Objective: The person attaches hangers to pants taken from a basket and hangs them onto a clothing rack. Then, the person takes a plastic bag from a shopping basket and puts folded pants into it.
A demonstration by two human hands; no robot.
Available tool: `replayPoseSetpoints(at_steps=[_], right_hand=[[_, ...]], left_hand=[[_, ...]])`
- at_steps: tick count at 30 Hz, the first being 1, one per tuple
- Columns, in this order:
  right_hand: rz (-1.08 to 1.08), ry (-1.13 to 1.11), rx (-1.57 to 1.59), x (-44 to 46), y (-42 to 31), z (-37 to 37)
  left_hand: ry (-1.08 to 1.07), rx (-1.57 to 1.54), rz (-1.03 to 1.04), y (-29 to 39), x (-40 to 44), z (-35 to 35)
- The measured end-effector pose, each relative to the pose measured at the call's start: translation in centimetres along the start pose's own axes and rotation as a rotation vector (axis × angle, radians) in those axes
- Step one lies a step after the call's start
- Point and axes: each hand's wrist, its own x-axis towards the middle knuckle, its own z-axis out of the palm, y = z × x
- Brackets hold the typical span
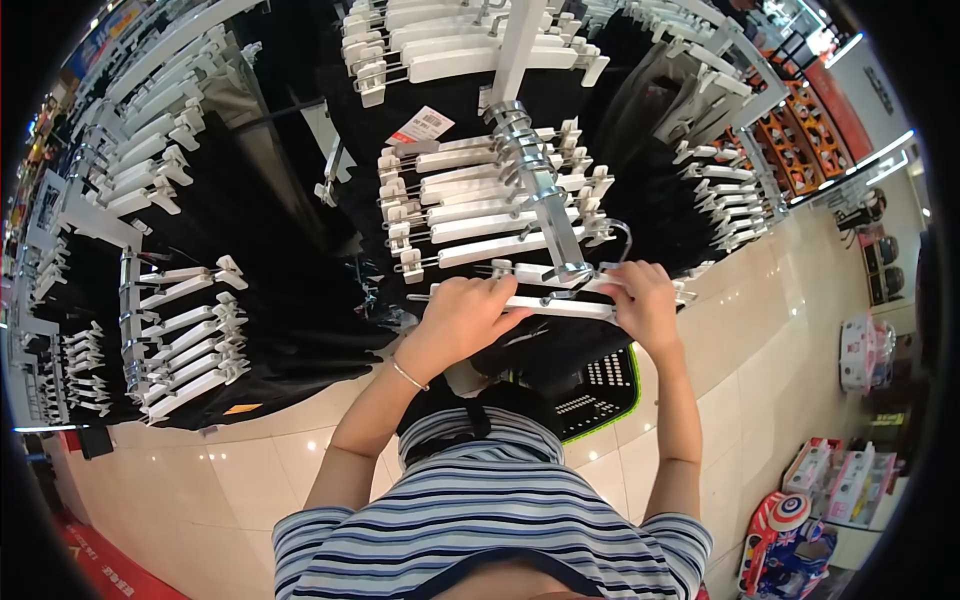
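A white clip hanger (565, 307) is held level at the front end of a metal display arm (556, 222). My left hand (465, 318), with a thin bracelet at its wrist, is closed around the left end. The fingers of my right hand (645, 300) are closed around the right end. Dark cloth (545, 360) shows below this hanger; whether it hangs from it I cannot tell. Just behind, another white hanger sits close to the arm's tip. Several more white clip hangers (470, 215) with black garments line the arm, and a white and red price tag (420, 125) lies among them.
Racks of dark garments on white hangers stand to the left (190, 340) and right (735, 200). A black basket with a green rim (636, 385) is on the tiled floor (720, 400) below my hands. Boxed goods (845, 480) stand at the far right.
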Motion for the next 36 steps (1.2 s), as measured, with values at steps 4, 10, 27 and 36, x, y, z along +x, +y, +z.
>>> replayPoseSetpoints(at_steps=[4, 10, 27, 36], right_hand=[[-0.022, -0.023, 0.066, 1.0, 0.4, 0.1], [-0.013, -0.089, 0.035, -0.9, 6.7, -4.2], [0.019, -0.183, 0.232, 0.3, 0.8, -1.0], [-0.131, -0.184, 0.316, 2.6, -1.8, 0.9]], left_hand=[[-0.042, 0.024, 0.006, 0.2, -0.3, -0.6], [-0.121, -0.020, -0.020, 0.7, -0.7, -1.0], [-0.159, -0.031, -0.069, 1.9, -0.9, -1.6], [-0.066, 0.007, -0.087, 3.2, -2.0, -0.4]])
